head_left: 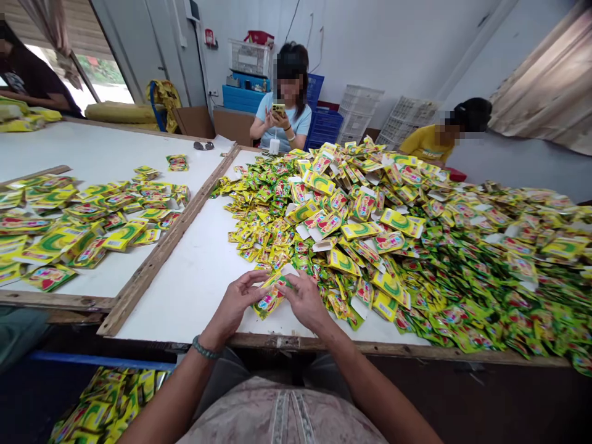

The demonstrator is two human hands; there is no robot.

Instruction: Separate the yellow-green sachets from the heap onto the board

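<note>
Between both hands, just over the near edge of the white table, is a small yellow and green printed box [271, 301] with a white flap at its upper end. My left hand [240, 300] grips its left side, and a beaded bracelet circles that wrist. On the other side, my right hand [303, 299] has its thumb and fingers closed on the box near the flap. Right beside the right hand begins a large heap of similar boxes [361, 231], several with white flaps standing out. Small yellow packets [266, 237] and green packets [462, 271] lie around and under them.
A wooden strip [171, 240] divides the white table [185, 290]. Left of it lie more boxes [123, 234] and sunglasses [203, 146]. Across the table a person [284, 111] holds a phone; another in yellow [428, 142] sits right. A blue-rimmed bin [111, 401] of packages stands below left.
</note>
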